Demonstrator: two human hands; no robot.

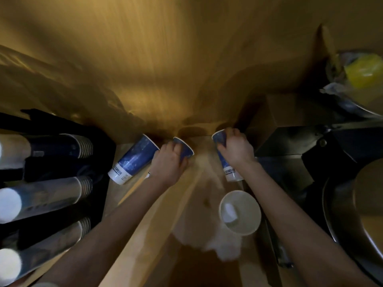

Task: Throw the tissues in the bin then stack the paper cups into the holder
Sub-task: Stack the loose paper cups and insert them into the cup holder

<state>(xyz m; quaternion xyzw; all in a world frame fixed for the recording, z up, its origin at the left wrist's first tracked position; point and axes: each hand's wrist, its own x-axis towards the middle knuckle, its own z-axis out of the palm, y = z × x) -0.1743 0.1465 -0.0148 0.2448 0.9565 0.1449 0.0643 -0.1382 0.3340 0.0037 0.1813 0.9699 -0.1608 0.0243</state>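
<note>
At far left the holder (62,183) carries stacked cups. A blue cup (132,160) stands on the desk (132,220). The left hand (169,162) wraps its fingers around a second cup (184,147); the right hand (236,150) clasps a third cup (224,158). A white cup (240,212) stands nearer.

A wooden counter (132,195) runs from the bottom of the view up to a wooden wall (165,59) of the same warm brown colour. At the far right a brown cardboard box (290,112) stands against the wall, and just in front of it sits a black machine (300,146) with angled faces. Higher on the right lies a crumpled clear plastic bag (339,79) with something yellow (362,73) inside, too blurred to identify.
</note>
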